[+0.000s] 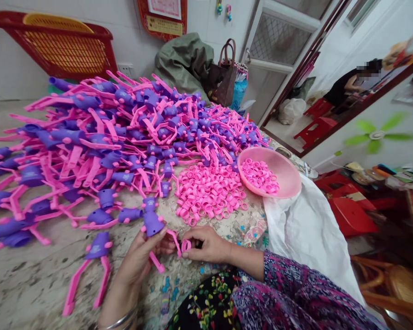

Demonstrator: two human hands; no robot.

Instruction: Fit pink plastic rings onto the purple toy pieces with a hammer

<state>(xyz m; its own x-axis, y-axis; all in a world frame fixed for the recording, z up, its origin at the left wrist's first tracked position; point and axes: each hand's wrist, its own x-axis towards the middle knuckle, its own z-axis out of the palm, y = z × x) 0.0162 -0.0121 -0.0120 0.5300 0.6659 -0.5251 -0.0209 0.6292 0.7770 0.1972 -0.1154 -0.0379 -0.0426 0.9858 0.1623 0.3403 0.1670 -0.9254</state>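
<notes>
My left hand point(142, 256) is closed round a purple and pink toy part point(153, 223) with two pink legs pointing down and right. Between the thumb and fingers of my right hand point(206, 245) is a small pink ring point(186, 246), beside the tip of one leg. Just beyond my hands lies a heap of pink rings point(209, 192). A large pile of purple and pink parts point(137, 123) spreads behind and to the left. One similar part point(98, 250) lies apart, left of my left hand.
A pink bowl point(289, 176) with rings stands right of the heap, beside white cloth point(306, 229). A red basket point(62, 43), green cloth point(184, 57) and brown bag point(222, 82) are at the back. A person point(347, 85) sits far right.
</notes>
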